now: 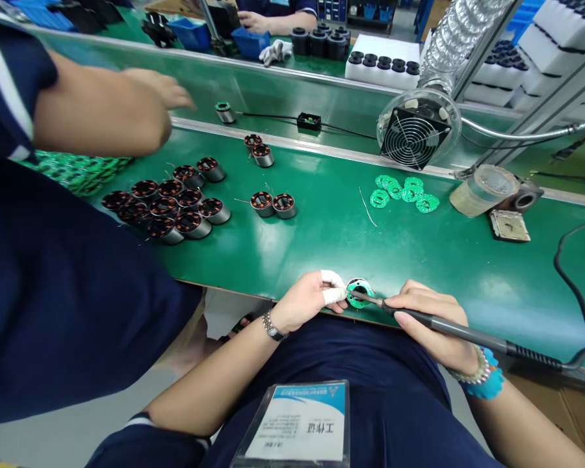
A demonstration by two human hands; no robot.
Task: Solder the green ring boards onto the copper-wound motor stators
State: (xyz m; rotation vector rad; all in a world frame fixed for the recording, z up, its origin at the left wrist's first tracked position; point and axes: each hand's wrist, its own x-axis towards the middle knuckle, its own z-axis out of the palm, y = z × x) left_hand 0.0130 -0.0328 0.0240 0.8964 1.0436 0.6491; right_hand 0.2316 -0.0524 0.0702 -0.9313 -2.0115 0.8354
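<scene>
At the front edge of the bench, a motor stator [351, 283] carries a green ring-shaped circuit board [355, 301] on top. My left hand [316, 296], with white tape on two fingertips, is closed at the stator's left side. Whether a thin wire is also pinched there cannot be made out. A soldering iron [443, 326] is gripped in my right hand [433, 315], its tip touching or just over the board. Two copper-wound stators [273, 205] stand farther back, left of centre. Loose green ring boards [403, 190] lie at the right, beside a bent wire [368, 207].
A co-worker's arm [107, 107] reaches over the left side, above a group of stators [170, 201] and stacked green boards [78, 170]. An extractor fan [414, 138] hangs at the back right. Near it stand a cloudy jar [482, 190] and a sponge tray [509, 225]. The iron's cable [578, 286] loops right.
</scene>
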